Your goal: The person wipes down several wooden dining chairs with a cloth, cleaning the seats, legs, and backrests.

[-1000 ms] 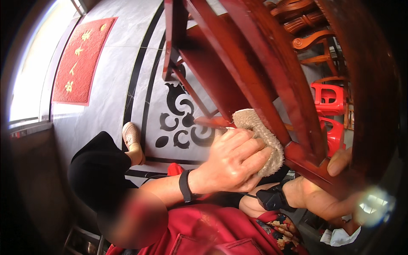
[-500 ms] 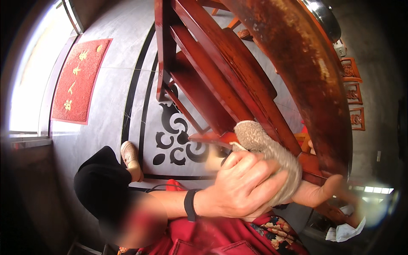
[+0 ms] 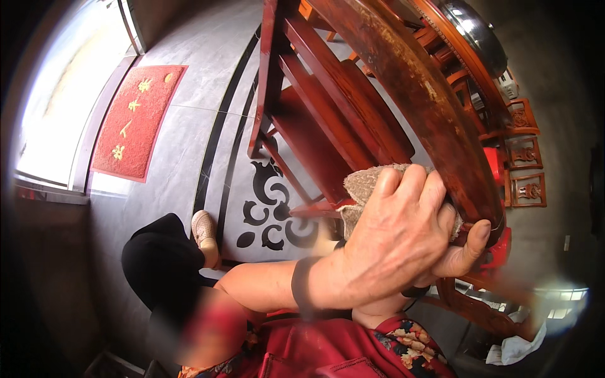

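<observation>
My left hand (image 3: 397, 246), with a dark band at the wrist, is closed over a grey-brown fuzzy cloth (image 3: 365, 186). Its fingers curl across the cloth beside the lower end of a thick, curved red-brown wooden rail (image 3: 419, 72); whether the cloth presses on the wood I cannot tell. Behind and below lies my right hand (image 3: 466, 252), its thumb sticking out to the right. The right hand's other fingers are hidden by the left hand and the cloth. Slanting wooden slats (image 3: 337, 94) run beyond the cloth, part of the same piece of furniture.
A red mat (image 3: 140, 123) with yellow characters lies by the bright doorway at left. The grey floor has a black scroll pattern (image 3: 271, 195). Carved wooden chairs (image 3: 526, 151) and a table with a dark, shiny lidded pan (image 3: 472, 31) stand at right. White crumpled plastic (image 3: 517, 346) lies lower right.
My left hand has turned and moved up and right, over the cloth toward the rail. The cloth, which hung lower, is now bunched under its fingers. The whole view has shifted slightly.
</observation>
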A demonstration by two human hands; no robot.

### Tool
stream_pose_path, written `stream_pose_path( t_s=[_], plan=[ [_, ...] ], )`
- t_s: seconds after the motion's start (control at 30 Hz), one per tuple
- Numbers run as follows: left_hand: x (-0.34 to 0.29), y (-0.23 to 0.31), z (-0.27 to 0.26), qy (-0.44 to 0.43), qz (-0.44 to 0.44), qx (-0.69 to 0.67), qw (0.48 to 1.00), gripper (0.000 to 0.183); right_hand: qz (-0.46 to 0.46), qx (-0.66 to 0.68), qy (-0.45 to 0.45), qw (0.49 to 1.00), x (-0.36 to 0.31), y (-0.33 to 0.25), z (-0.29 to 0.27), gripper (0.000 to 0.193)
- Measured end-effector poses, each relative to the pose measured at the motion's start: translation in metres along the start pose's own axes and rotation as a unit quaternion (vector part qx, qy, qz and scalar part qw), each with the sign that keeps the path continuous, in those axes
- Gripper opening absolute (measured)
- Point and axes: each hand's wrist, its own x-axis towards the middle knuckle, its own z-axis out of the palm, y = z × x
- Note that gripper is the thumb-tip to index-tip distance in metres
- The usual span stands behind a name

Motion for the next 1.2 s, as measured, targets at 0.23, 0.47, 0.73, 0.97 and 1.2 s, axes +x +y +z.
stream_pose_path(
  t_s=[0.23, 0.47, 0.73, 0.97, 1.2],
  plan=[
    [-0.066, -0.033, 0.002, -0.121, -0.065, -0.055, 0.989, 0.018, -0.148, -0.101, -0.043, 0.983, 0.017, 0.008, -0.011, 0.050],
    [-0.114, -0.140, 0.016, -0.283, -0.312, -0.089, 0.903, 0.018, -0.186, -0.149, 0.003, 0.971, 0.014, 0.009, -0.014, 0.056],
    [-0.070, -0.076, -0.007, -0.098, -0.030, -0.235, 0.967, 0.021, -0.187, -0.128, 0.020, 0.974, 0.016, 0.011, -0.009, 0.051],
    [-0.099, -0.086, 0.024, -0.021, -0.029, -0.039, 0.999, 0.026, -0.200, -0.129, 0.035, 0.971, 0.017, 0.010, -0.002, 0.047],
    [-0.058, -0.048, -0.008, -0.217, -0.090, -0.093, 0.968, 0.030, -0.205, -0.095, 0.033, 0.974, 0.017, 0.013, 0.006, 0.045]
  ],
)
